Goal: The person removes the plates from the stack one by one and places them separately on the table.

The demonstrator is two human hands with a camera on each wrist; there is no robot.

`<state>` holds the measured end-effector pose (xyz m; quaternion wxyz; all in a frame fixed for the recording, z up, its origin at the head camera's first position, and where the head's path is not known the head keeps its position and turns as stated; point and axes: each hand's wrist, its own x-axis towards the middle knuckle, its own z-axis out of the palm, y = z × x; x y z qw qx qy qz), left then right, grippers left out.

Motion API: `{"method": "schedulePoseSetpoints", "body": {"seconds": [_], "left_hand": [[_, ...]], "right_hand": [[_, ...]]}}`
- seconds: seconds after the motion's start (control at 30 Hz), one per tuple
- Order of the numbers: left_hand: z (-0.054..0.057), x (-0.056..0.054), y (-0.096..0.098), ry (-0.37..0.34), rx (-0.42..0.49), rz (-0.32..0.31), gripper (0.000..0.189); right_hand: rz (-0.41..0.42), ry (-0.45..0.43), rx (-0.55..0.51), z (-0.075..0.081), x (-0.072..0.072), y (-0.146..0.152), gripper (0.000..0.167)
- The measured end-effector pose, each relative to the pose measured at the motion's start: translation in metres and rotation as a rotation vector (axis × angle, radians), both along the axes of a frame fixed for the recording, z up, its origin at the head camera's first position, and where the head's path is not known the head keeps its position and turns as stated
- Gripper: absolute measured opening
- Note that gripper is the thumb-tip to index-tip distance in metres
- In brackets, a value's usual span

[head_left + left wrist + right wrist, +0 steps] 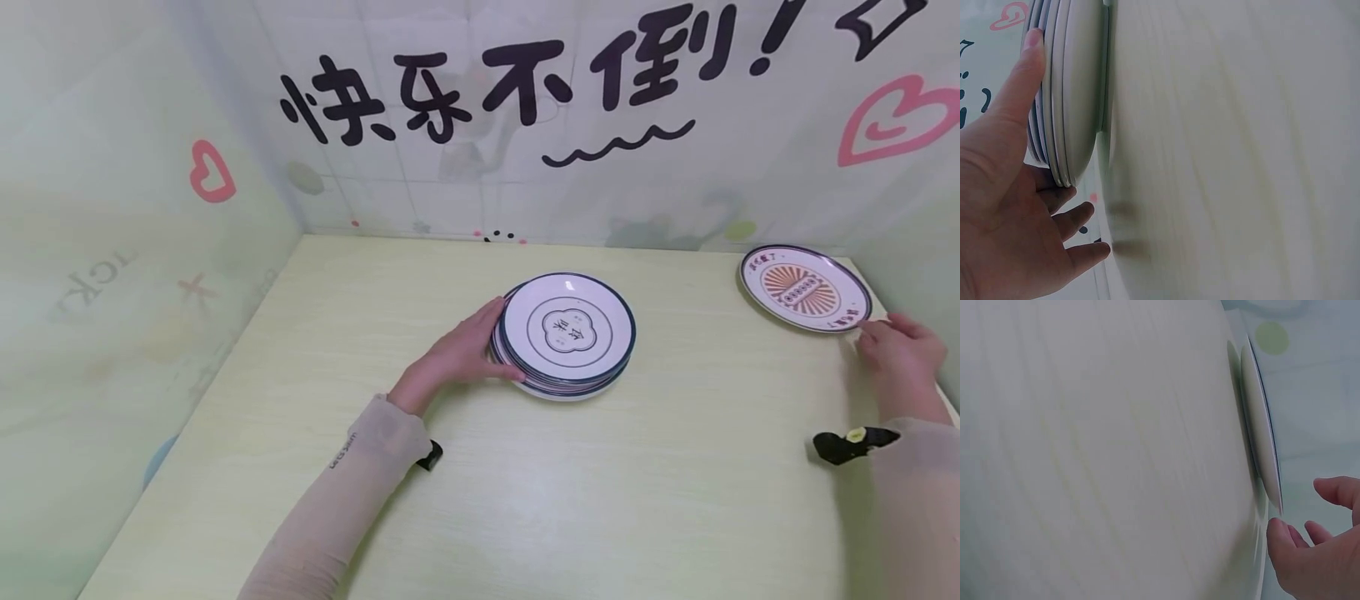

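A stack of round plates (567, 333), white with dark blue rims, stands near the middle of the table. Its top plate bears a flower-shaped emblem. My left hand (468, 346) cups the stack's left side, with the thumb (1033, 53) along the rims and the other fingers spread loosely toward the table. At the back right lies a single plate (806, 288) printed with an orange sunburst. My right hand (903, 354) is at its near right edge. The right wrist view shows the thumb and fingers apart around that plate's rim (1280, 503), holding nothing.
The pale wood-grain table (600, 500) meets a printed back wall (487, 192) with black characters and pink hearts. Another covered wall (112, 250) borders the table on the left. The sunburst plate sits close to the back right corner.
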<state>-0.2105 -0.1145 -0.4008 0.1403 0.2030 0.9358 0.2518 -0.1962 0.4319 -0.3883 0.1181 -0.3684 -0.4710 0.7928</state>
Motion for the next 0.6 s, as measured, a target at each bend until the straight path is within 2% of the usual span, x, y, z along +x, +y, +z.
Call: {"method": "schedulePoseSetpoints", "body": {"seconds": [0.23,0.6], "left_hand": [[0.0012,0.0016,-0.0001,-0.002,-0.007,0.006,0.128],[-0.0011,0.0012,-0.0010,-0.008,-0.006,0.010,0.128]], "right_hand": [[-0.005,0.059,0.007,0.0043,0.0065,-0.0005,0.036],[0.060,0.094,0.061,0.0073,0.0060,-0.0030,0.034]]}}
